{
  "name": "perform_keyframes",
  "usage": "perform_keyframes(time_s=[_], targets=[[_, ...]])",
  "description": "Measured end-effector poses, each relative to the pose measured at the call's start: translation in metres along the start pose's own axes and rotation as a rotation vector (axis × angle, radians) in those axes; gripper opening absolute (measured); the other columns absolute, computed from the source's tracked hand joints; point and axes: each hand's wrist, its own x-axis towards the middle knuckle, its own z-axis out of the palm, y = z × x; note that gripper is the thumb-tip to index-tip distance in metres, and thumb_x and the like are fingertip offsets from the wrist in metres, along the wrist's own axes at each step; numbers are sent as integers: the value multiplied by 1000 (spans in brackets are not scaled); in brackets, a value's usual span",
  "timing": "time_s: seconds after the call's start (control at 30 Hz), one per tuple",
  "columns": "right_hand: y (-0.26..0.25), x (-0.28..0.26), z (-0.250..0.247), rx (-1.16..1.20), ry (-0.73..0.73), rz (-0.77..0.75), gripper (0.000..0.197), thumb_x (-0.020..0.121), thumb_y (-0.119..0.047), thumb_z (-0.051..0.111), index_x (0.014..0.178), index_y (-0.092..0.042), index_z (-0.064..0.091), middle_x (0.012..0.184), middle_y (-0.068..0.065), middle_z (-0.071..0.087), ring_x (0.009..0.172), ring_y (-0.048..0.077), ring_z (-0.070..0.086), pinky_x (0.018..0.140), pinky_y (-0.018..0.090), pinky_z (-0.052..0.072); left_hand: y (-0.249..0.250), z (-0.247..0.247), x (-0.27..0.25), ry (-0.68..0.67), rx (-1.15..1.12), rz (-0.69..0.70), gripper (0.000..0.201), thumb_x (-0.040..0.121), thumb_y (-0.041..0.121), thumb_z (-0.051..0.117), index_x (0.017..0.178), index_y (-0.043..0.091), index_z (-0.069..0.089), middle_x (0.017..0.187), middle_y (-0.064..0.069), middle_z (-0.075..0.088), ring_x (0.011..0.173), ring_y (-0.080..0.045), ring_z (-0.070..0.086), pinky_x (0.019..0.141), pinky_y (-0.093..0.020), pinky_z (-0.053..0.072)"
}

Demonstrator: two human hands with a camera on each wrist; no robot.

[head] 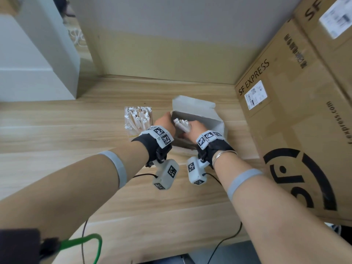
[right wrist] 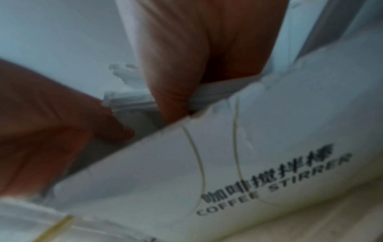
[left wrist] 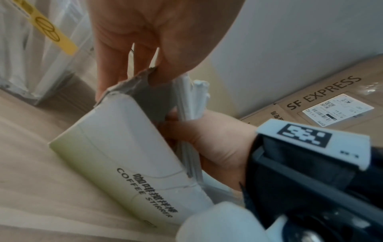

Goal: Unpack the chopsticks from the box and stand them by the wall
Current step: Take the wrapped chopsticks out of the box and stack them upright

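A white box (head: 199,114) marked COFFEE STIRRER (left wrist: 116,139) (right wrist: 248,163) stands open on the wooden surface. My left hand (head: 165,121) grips the box's torn left edge, thumb inside and fingers (left wrist: 116,54) outside. My right hand (head: 196,126) reaches into the box and grips a bundle of white paper-wrapped chopsticks (head: 182,123) (left wrist: 194,98) (right wrist: 128,91), whose tops stick out above the opening. Another batch of wrapped chopsticks (head: 138,119) stands upright in a clear bag just left of the box, well short of the wall.
Big SF Express cartons (head: 285,111) close off the right side. The wall (head: 171,35) runs along the back, and a white cabinet (head: 38,63) stands at the left. Cables (head: 91,242) trail at the near edge of the wooden surface (head: 76,130).
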Motion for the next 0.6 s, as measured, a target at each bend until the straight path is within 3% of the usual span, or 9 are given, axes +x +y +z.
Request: perform_keyframes(time_s=[0.1, 0.2, 0.33, 0.5, 0.6], targets=[[-1, -6, -6, 373, 99, -10, 19, 84, -31, 66, 82, -12, 61, 78, 2, 62, 68, 18, 54, 53, 19, 36, -1, 2, 0, -7, 17, -23, 47, 92, 3, 42, 138, 14, 37, 129, -15, 57, 116, -33, 57, 91, -35, 46], [-5, -8, -8, 543, 196, -11, 36, 86, -35, 61, 59, -13, 56, 75, 8, 61, 62, 17, 51, 53, 18, 35, 0, 1, -2, -13, 56, -15, 51, 94, 4, 40, 142, 14, 30, 128, -15, 57, 115, -33, 57, 88, -34, 47], [-12, -9, -9, 634, 251, -55, 40, 89, -35, 57, 57, -10, 60, 64, 0, 57, 55, 7, 45, 59, 21, 35, 0, -7, -5, 36, 84, 66, 54, 96, 4, 37, 147, 16, 26, 136, -15, 52, 118, -31, 56, 89, -34, 48], [-24, -4, -14, 711, 388, -61, 45, 89, -37, 55, 50, -17, 50, 58, -3, 56, 57, 10, 49, 71, 26, 39, -8, -23, -8, 219, -41, 201, 52, 89, -9, 34, 133, 14, 51, 138, -11, 50, 122, -27, 52, 95, -28, 43], [-37, -3, -20, 748, 447, -83, 42, 88, -35, 57, 54, -15, 44, 53, 0, 47, 56, 19, 47, 67, 27, 41, -14, -30, -7, 335, -74, 261, 51, 84, -14, 36, 123, 12, 58, 138, -10, 48, 123, -26, 50, 92, -23, 40]])
